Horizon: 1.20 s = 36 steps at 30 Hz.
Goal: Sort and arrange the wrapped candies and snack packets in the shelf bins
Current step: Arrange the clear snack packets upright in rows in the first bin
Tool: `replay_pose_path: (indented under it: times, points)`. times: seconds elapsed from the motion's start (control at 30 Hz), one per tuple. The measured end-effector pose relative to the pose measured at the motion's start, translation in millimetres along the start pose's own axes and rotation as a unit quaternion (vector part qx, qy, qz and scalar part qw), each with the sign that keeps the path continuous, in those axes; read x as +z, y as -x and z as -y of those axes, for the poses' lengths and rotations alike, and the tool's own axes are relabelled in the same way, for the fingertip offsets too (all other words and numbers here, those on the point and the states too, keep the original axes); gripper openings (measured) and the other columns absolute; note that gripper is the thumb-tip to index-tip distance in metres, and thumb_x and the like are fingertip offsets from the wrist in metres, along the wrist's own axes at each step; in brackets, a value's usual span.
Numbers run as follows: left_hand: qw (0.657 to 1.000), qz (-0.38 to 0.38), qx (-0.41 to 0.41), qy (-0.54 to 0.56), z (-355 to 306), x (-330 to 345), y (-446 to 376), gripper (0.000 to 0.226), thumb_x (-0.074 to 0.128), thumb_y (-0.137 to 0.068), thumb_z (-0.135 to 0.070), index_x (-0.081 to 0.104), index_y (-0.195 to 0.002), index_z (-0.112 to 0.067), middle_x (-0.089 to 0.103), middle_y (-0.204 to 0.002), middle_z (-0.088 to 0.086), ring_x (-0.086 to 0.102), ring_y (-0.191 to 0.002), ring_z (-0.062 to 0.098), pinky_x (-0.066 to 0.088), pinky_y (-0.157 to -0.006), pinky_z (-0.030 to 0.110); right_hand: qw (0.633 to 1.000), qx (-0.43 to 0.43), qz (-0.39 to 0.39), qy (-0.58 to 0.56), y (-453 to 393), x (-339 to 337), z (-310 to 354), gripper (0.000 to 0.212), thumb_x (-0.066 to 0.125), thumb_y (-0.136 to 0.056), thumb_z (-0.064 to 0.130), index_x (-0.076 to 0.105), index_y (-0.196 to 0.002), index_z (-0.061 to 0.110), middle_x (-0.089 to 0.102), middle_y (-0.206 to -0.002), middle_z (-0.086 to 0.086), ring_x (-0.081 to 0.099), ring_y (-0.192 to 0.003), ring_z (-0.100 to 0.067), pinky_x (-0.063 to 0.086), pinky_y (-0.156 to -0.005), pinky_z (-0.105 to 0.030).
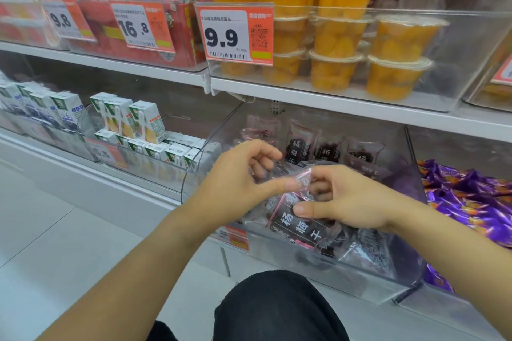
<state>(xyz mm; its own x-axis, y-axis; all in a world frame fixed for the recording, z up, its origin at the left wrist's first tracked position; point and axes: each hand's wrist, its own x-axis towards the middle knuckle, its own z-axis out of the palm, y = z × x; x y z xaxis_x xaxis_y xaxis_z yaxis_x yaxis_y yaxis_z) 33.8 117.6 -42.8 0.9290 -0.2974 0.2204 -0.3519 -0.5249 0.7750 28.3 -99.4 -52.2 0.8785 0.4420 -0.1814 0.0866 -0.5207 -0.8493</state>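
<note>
A clear plastic shelf bin [382, 282] on the lower shelf holds several dark snack packets with pink edges; some stand upright at the back [300, 144], others lie loose at the front. Both hands are over this bin. My left hand [238, 177] and my right hand [340, 199] together pinch one small packet [302, 181] by its pink-edged top. My right thumb also presses on a larger dark packet [302, 225] with white characters just below it.
To the right, another bin holds purple wrapped candies [468, 202]. To the left stand white juice cartons [144, 122]. The upper shelf carries cups of yellow fruit [338, 36] behind price tags [235, 33]. My dark-clothed knee [277, 307] is below the bin.
</note>
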Motion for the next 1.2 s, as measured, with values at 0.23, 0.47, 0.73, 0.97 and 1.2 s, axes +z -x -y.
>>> replay_pose_path:
  times: [0.23,0.47,0.73,0.97,1.2]
  points:
    - [0.992,0.087,-0.095,0.007,4.9,-10.6,3.3,0.052,0.085,-0.072,-0.037,0.058,-0.116,-0.026,0.07,-0.092,-0.002,0.072,-0.067,0.014,0.06,-0.067,0.029,0.996,0.031,-0.039,-0.077,0.4,-7.4,-6.4,0.061,0.088,-0.069,0.045,0.062,-0.11,0.009,0.066,-0.104,-0.023,0.067,-0.092,-0.025,0.051,-0.097,-0.055]
    - [0.998,0.03,-0.051,0.031,2.9,-14.8,3.1,0.043,0.095,-0.055,-0.017,0.075,-0.093,-0.018,0.069,-0.069,-0.005,0.058,-0.054,0.003,0.05,-0.058,0.015,0.998,0.005,-0.005,0.057,9.1,3.4,17.3,0.041,0.084,-0.071,0.051,0.065,-0.101,0.031,0.075,-0.092,0.004,0.072,-0.084,-0.015,0.058,-0.081,-0.037]
    - [0.971,0.174,0.018,-0.162,18.0,-21.1,4.6,0.055,0.077,-0.075,-0.052,0.062,-0.126,-0.038,0.055,-0.118,-0.024,0.05,-0.11,-0.008,0.038,-0.09,0.008,0.973,-0.017,-0.057,0.221,3.1,29.6,3.8,0.039,0.075,-0.077,0.059,0.067,-0.106,0.035,0.068,-0.078,0.006,0.059,-0.068,-0.003,0.046,-0.062,-0.023]
    - [0.958,0.199,-0.001,-0.207,31.6,-20.3,1.7,0.04,0.078,-0.077,-0.051,0.067,-0.115,-0.042,0.052,-0.125,-0.019,0.04,-0.125,0.003,0.037,-0.105,0.031,0.983,0.038,-0.098,0.153,-23.7,-22.4,28.3,0.023,0.075,-0.087,0.032,0.07,-0.107,0.023,0.072,-0.1,0.009,0.069,-0.091,-0.007,0.055,-0.089,-0.025]
    - [0.962,0.178,0.019,-0.208,36.0,-17.7,-1.0,0.034,0.076,-0.075,-0.056,0.067,-0.107,-0.046,0.011,-0.159,-0.022,-0.003,-0.147,0.002,0.006,-0.122,0.044,0.852,0.112,-0.243,0.45,-131.1,-46.2,0.4,0.047,0.077,-0.082,0.032,0.061,-0.123,0.017,0.066,-0.11,-0.003,0.064,-0.095,-0.023,0.057,-0.083,-0.034]
